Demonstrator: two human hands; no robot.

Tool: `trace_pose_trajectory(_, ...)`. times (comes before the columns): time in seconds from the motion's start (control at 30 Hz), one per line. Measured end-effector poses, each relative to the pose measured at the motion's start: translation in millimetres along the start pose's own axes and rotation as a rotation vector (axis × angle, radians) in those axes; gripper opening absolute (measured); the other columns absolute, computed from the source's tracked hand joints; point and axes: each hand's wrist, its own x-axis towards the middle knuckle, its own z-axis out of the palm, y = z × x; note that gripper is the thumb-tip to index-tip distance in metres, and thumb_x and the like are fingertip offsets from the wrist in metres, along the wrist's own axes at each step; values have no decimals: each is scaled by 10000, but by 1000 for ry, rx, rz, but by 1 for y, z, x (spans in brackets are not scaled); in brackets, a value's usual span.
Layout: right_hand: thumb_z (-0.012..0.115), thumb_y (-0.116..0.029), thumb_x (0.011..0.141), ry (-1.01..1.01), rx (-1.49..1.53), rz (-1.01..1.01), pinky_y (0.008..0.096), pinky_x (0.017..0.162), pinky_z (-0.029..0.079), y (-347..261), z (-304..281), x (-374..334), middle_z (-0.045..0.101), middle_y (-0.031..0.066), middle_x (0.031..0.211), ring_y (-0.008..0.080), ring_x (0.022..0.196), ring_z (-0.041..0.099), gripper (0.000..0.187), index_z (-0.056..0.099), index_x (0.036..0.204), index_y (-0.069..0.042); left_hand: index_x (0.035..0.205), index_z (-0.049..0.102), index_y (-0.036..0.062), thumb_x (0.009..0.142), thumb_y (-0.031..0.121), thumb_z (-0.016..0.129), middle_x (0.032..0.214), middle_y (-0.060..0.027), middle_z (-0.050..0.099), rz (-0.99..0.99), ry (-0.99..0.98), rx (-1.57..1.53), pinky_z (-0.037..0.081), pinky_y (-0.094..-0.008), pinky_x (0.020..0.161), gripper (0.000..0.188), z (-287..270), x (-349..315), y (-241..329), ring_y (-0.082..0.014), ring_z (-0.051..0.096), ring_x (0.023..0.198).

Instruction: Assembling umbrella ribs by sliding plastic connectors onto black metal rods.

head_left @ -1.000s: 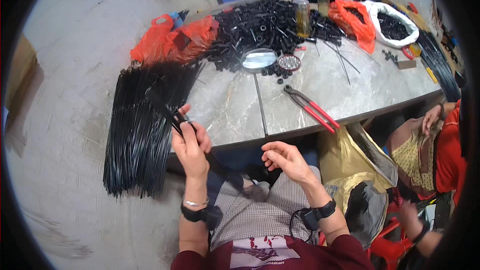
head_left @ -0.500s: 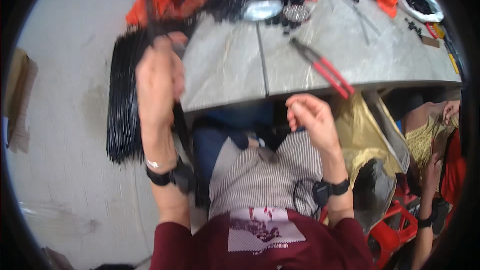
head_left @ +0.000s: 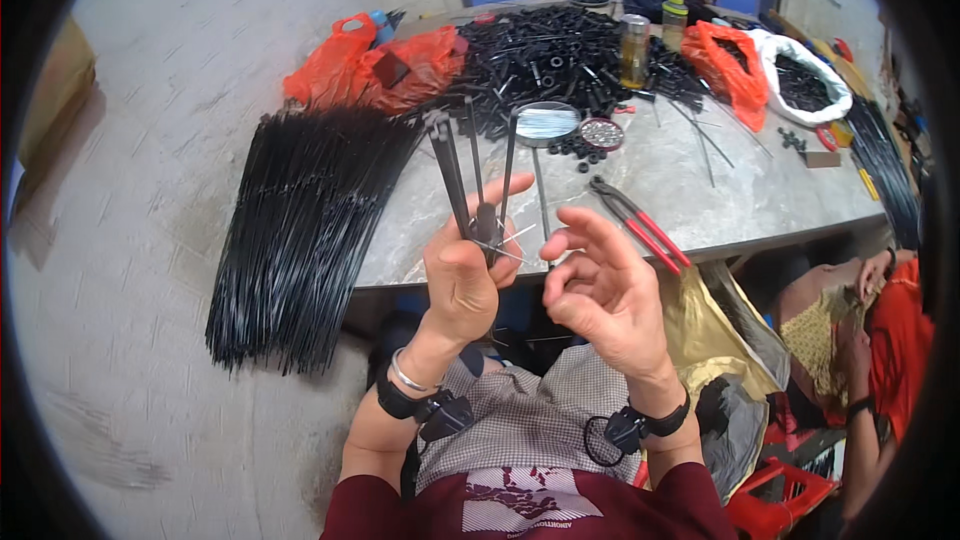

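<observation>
My left hand (head_left: 468, 265) is raised over the table's near edge. It is wrapped round several thin black rods (head_left: 450, 175), which stand up and fan apart above its fingers. Thin silvery pins (head_left: 510, 237) cross at the rods beside its fingertips. To the right, close by, is my right hand (head_left: 605, 290), thumb and forefinger brought together and the other fingers loosely curled. Whatever its pinch may hold is too small to make out. Beyond the hands, a round dish of silvery pins (head_left: 547, 123) stands beside a smaller red-rimmed dish of small metal parts (head_left: 602, 134).
A thick bundle of black rods (head_left: 310, 230) overhangs the table's left side. Red-handled pliers (head_left: 640, 225) lie at right. Behind are a heap of black parts (head_left: 540, 55), orange bags (head_left: 420, 65), a white sack (head_left: 800, 70) and bottles (head_left: 634, 50). Another person's arm (head_left: 860, 400) shows at right.
My left hand has come from the bundle at the left to the middle, carrying black rods. My right hand has moved up slightly beside it. The view has tilted up, showing more of the room.
</observation>
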Motion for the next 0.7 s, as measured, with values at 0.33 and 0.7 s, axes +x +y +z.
trace_pose_trajectory(0.33,740,-93,787,-109,-244,8,170,641,455,8,23,21,532,20,964,42,790,547,408,567,1143,5,1280,464,-62,670,848,321,756,40,616,-27,31,24,430,-139,555,1104,-16,-9,-28,-4,514,622)
trace_pose_trajectory(0.7,638,-1,845,-10,-28,162,201,658,499,40,13,38,585,51,961,77,776,599,186,616,1026,34,1208,489,-135,713,805,330,589,86,421,10,68,15,272,-175,470,1074,-25,-1,-62,5,364,523)
